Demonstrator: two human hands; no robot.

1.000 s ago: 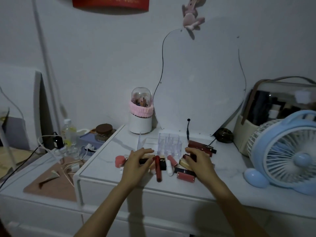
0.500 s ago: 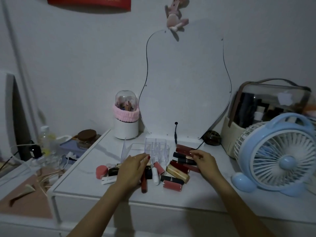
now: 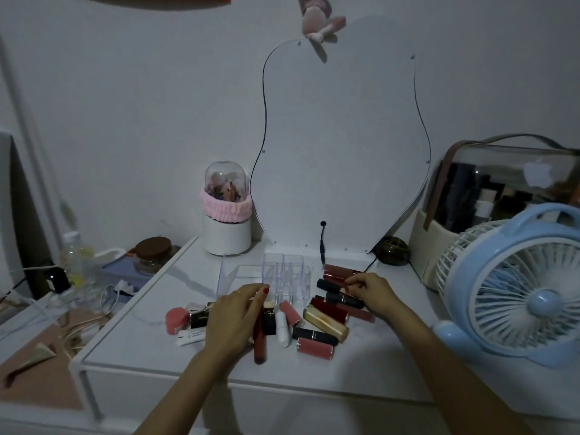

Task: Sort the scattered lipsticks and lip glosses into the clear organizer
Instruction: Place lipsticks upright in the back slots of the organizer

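Clear plastic marks the organizer [image 3: 287, 274], which stands on the white surface [image 3: 150, 337] just in front of the curvy mirror [image 3: 342, 146], its compartments holding nothing that can be made out. Near of it lies a scatter of lipsticks and lip glosses: a long red gloss tube [image 3: 260, 343], a white tube [image 3: 281, 328], a pink tube [image 3: 290, 313], a gold lipstick [image 3: 325, 322], a black lipstick [image 3: 314, 335] and a short pink lipstick [image 3: 314, 348] nearest the front edge.

Over the left part of the pile the left hand [image 3: 233, 321] lies palm down, fingers bent over a black tube with gold lettering [image 3: 269, 320]; whether it grips anything cannot be told. To the right, the right hand [image 3: 373, 295] reaches into the far-right cluster and pinches the end of a dark lipstick [image 3: 329, 284] with its fingertips. A brownish-red tube [image 3: 340, 270] lies just beyond.

A blue fan [image 3: 514, 296] stands at the far right, a white cup with a pink band [image 3: 227, 227] left of the mirror.
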